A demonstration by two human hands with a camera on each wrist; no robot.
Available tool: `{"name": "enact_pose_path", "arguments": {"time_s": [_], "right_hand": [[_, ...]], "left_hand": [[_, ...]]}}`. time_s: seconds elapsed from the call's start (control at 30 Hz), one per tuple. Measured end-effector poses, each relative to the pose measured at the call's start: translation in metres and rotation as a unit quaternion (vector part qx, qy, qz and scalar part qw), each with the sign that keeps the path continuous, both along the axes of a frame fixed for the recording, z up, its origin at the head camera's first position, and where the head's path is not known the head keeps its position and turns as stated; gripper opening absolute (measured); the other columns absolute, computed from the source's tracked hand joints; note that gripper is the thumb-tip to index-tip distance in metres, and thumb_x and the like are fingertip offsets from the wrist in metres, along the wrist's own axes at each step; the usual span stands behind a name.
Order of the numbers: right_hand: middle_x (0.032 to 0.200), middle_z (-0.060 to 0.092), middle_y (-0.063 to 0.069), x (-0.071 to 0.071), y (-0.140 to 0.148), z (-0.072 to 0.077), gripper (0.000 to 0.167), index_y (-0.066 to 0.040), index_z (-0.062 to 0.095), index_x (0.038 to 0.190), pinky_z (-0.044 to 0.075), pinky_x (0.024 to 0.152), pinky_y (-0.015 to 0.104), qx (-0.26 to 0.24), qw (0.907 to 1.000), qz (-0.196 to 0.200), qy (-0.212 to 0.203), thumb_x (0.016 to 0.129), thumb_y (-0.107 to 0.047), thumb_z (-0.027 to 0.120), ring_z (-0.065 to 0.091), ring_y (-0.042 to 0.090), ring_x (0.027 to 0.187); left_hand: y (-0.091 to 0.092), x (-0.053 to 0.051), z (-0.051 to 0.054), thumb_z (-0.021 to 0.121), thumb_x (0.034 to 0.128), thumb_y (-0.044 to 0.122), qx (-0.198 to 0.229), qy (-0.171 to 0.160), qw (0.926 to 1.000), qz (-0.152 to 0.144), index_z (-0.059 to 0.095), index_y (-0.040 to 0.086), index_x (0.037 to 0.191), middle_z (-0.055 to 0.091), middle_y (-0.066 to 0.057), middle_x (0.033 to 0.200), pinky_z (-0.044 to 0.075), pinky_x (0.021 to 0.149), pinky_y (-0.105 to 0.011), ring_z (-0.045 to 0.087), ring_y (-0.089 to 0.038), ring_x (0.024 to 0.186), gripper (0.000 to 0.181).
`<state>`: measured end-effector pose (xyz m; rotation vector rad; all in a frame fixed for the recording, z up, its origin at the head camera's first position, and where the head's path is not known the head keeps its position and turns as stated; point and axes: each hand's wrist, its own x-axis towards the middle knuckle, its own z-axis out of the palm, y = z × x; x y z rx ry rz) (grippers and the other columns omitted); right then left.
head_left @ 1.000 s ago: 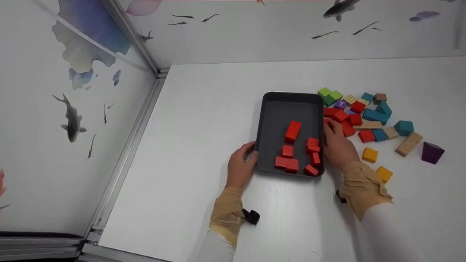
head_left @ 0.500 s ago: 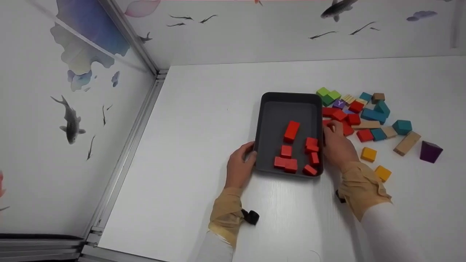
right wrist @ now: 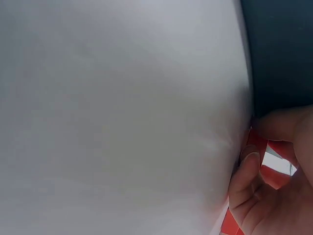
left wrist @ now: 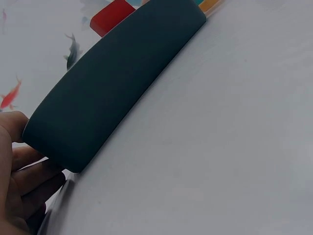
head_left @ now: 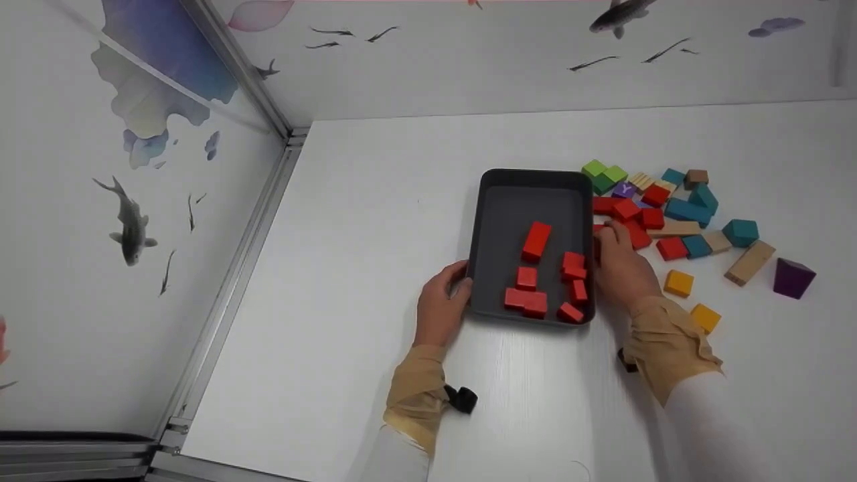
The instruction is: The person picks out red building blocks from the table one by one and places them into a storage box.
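A dark grey tray (head_left: 502, 217) holds several red blocks (head_left: 536, 242). The left hand (head_left: 442, 304) grips the tray's left side near its front; in the left wrist view, that hand's (left wrist: 29, 181) thumb and fingers lie round the end of the tray (left wrist: 112, 83). The right hand (head_left: 624, 268) is beside the tray's right wall, its fingertips among loose red blocks (head_left: 637, 234). Seen from the right wrist, this hand (right wrist: 276, 196) has its thumb against the tray (right wrist: 283, 54) and a red block (right wrist: 257, 144) pinched between thumb and curled fingers, partly hidden.
Mixed blocks lie right of the tray: green (head_left: 596, 169), teal (head_left: 687, 211), wooden (head_left: 750, 263), yellow (head_left: 679, 283) and a purple one (head_left: 795, 278) farthest right. White walls with painted fish stand behind and left of the white table (head_left: 348, 268).
The right hand's fingers have shifted slightly away from the person, and the red blocks by its fingertips have moved slightly right. The left hand and tray have stayed in place.
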<state>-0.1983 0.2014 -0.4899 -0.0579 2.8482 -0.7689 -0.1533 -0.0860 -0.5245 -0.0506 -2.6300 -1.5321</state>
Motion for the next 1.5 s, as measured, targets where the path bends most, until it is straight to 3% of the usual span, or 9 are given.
{"name": "enact_pose_path", "arguments": {"time_s": [0.27, 0.4, 0.7, 1.03, 1.3, 1.5], "right_hand": [[0.133, 0.011, 0.027, 0.002, 0.003, 0.003, 0.052, -0.006, 0.030, 0.127, 0.044, 0.078, 0.055, -0.010, 0.9981, -0.046, -0.039, 0.084, -0.010, 0.059, 0.050, 0.042, 0.083], [0.128, 0.014, 0.027, 0.003, 0.006, 0.003, 0.051, -0.009, 0.031, 0.124, 0.045, 0.075, 0.053, -0.019, 0.9966, -0.061, -0.052, 0.083, -0.013, 0.061, 0.049, 0.042, 0.080], [0.129, 0.017, 0.028, 0.005, 0.005, 0.001, 0.058, -0.006, 0.030, 0.137, 0.042, 0.081, 0.055, 0.009, 0.9988, -0.022, -0.044, 0.087, -0.016, 0.057, 0.047, 0.042, 0.090], [0.131, 0.014, 0.025, 0.015, 0.015, 0.009, 0.077, -0.012, 0.023, 0.141, 0.039, 0.085, 0.057, -0.051, 0.9954, -0.022, -0.078, 0.079, -0.014, 0.068, 0.038, 0.045, 0.103], [0.129, 0.013, 0.022, 0.018, 0.015, 0.011, 0.071, -0.011, 0.029, 0.137, 0.042, 0.083, 0.055, -0.072, 0.9946, -0.040, -0.062, 0.078, -0.013, 0.068, 0.037, 0.044, 0.102], [0.132, 0.016, 0.024, 0.018, 0.015, 0.013, 0.072, -0.011, 0.029, 0.138, 0.041, 0.083, 0.057, -0.070, 0.9952, -0.068, -0.010, 0.079, -0.027, 0.067, 0.033, 0.043, 0.108]], "left_hand": [[0.000, -0.001, 0.001, 0.053, 0.0895, 0.031, 0.004, 0.002, 1.0000, 0.003, 0.055, 0.025, 0.121, 0.055, 0.017, 0.114, 0.036, 0.092, -0.020, 0.045, 0.002, 0.109, 0.032], [-0.001, 0.000, 0.001, 0.052, 0.0897, 0.032, 0.006, 0.002, 1.0000, 0.005, 0.055, 0.025, 0.121, 0.055, 0.017, 0.114, 0.036, 0.093, -0.022, 0.045, 0.001, 0.110, 0.032], [0.000, 0.000, 0.000, 0.052, 0.0895, 0.032, 0.010, -0.004, 0.9999, 0.009, 0.055, 0.026, 0.121, 0.054, 0.019, 0.114, 0.036, 0.092, -0.021, 0.045, 0.003, 0.109, 0.032], [0.003, 0.000, 0.000, 0.053, 0.0889, 0.031, 0.002, 0.007, 0.9999, 0.012, 0.056, 0.027, 0.119, 0.056, 0.017, 0.112, 0.037, 0.092, -0.024, 0.046, -0.001, 0.109, 0.030], [0.003, -0.001, -0.001, 0.053, 0.0888, 0.032, 0.008, 0.003, 0.9999, 0.012, 0.056, 0.029, 0.119, 0.055, 0.020, 0.112, 0.036, 0.092, -0.022, 0.045, 0.002, 0.109, 0.030], [0.002, 0.000, -0.001, 0.053, 0.0886, 0.032, 0.006, 0.011, 0.9998, 0.015, 0.056, 0.029, 0.118, 0.055, 0.017, 0.112, 0.038, 0.091, -0.023, 0.047, 0.000, 0.108, 0.030]]}}
